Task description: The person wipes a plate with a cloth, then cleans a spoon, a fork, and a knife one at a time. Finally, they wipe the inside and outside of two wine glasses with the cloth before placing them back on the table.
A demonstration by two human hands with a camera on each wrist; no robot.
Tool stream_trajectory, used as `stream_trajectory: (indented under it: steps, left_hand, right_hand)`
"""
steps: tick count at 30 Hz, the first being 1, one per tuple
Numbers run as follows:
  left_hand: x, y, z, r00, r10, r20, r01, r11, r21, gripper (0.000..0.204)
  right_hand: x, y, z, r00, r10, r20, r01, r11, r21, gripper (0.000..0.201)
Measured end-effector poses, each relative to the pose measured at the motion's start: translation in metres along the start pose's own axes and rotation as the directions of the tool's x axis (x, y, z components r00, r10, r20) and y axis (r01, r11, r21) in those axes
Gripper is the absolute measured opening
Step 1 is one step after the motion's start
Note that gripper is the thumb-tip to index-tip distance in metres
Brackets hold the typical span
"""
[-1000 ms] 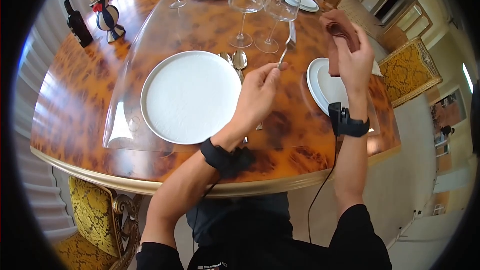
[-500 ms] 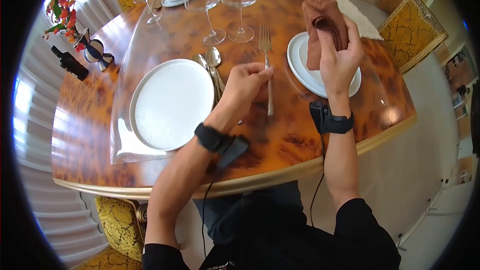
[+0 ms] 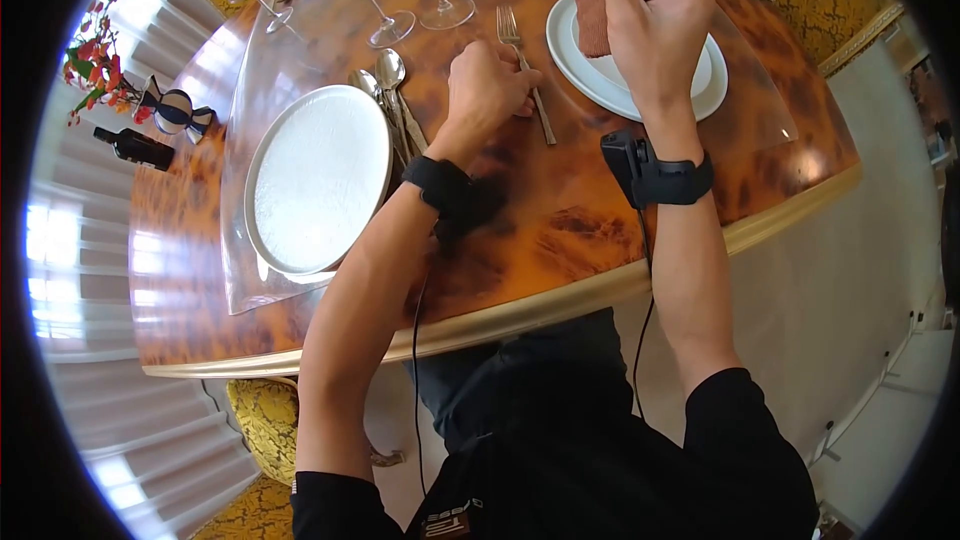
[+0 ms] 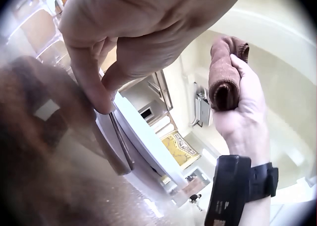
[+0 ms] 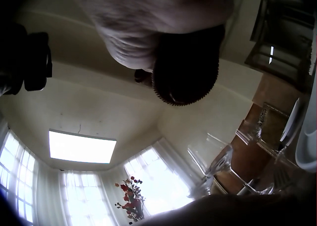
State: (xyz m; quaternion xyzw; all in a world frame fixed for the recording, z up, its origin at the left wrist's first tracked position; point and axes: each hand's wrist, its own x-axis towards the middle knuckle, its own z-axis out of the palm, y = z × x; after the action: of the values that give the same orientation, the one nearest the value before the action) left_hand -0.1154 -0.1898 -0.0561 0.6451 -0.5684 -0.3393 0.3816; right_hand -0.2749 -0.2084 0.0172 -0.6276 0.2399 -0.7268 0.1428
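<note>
My left hand (image 3: 487, 87) pinches the handle of a metal fork (image 3: 545, 122) between thumb and forefinger; the fork lies close along the tabletop, tines pointing away from me. The left wrist view shows the handle (image 4: 120, 139) running out below the fingertips. Raised over the small stacked plates (image 3: 712, 90) on the right, my right hand (image 3: 655, 45) grips a folded brown cloth napkin (image 4: 225, 75). Left of the fork, several pieces of cutlery, among them a spoon (image 3: 391, 68), lie beside a large white plate (image 3: 318, 180).
Stemmed glasses (image 3: 447, 10) stand beyond the fork. A dark bottle (image 3: 135, 148) and a striped vase (image 3: 172, 110) with red flowers are at the far left. The table's gold edge (image 3: 520, 310) runs in front of me, and a yellow chair (image 3: 830, 0) stands at the right.
The fork went from a raised, slanted position down to the tabletop, still in my left fingers. My right hand keeps the napkin raised. The head view has shifted, so the plates appear further left.
</note>
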Motion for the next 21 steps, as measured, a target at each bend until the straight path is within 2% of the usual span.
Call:
stream_trajectory:
  steps: [4,8,9,10,12,15,17,18,19,21]
  left_hand:
    - [-0.002,0.006,-0.001,0.999,-0.035,-0.022,0.037,0.989,0.14,0.022]
    - [-0.003,0.001,0.002,0.996,0.052,-0.068,-0.04,0.984,0.173,0.028]
    - [-0.004,-0.001,0.0,0.993,0.102,-0.062,-0.085,0.968,0.238,0.031]
    - [-0.008,0.0,-0.002,0.975,0.194,-0.107,-0.155,0.942,0.296,0.032]
    - [-0.026,0.001,-0.012,0.893,0.415,-0.174,-0.27,0.803,0.532,0.034]
    - [-0.05,0.006,-0.052,0.936,0.35,-0.039,-0.24,0.717,0.655,0.03]
    - [-0.065,0.023,-0.078,0.979,0.199,-0.042,-0.104,0.666,0.739,0.024]
    - [-0.067,0.017,-0.087,0.954,0.296,-0.048,-0.134,0.564,0.814,0.019]
    - [-0.067,0.017,-0.095,0.979,0.201,-0.034,-0.078,0.522,0.849,0.025]
    - [-0.068,0.011,-0.098,0.995,0.1,-0.028,-0.017,0.424,0.906,0.028]
  right_hand:
    - [-0.002,0.0,-0.001,1.0,0.02,0.018,-0.02,1.0,-0.01,0.029]
    - [-0.003,-0.002,-0.001,1.0,0.016,0.024,-0.015,0.999,-0.051,0.029]
    - [-0.003,0.002,-0.001,1.0,-0.013,0.019,0.014,1.0,-0.02,0.031]
    - [-0.002,0.0,0.0,1.0,0.017,0.02,-0.017,1.0,0.0,0.031]
    - [-0.001,-0.023,-0.001,0.995,0.083,0.051,-0.084,0.996,0.015,0.032]
    - [-0.004,-0.004,0.002,1.0,0.017,0.021,-0.017,1.0,-0.018,0.031]
    - [-0.006,-0.006,0.001,0.999,-0.002,0.038,0.003,1.0,-0.028,0.031]
    - [-0.005,-0.001,0.001,0.999,-0.002,0.05,0.002,1.0,0.005,0.031]
    - [-0.006,0.002,0.002,0.998,-0.005,0.061,0.003,0.999,0.039,0.031]
    - [-0.008,-0.002,0.003,0.999,0.011,0.05,-0.01,1.0,-0.027,0.032]
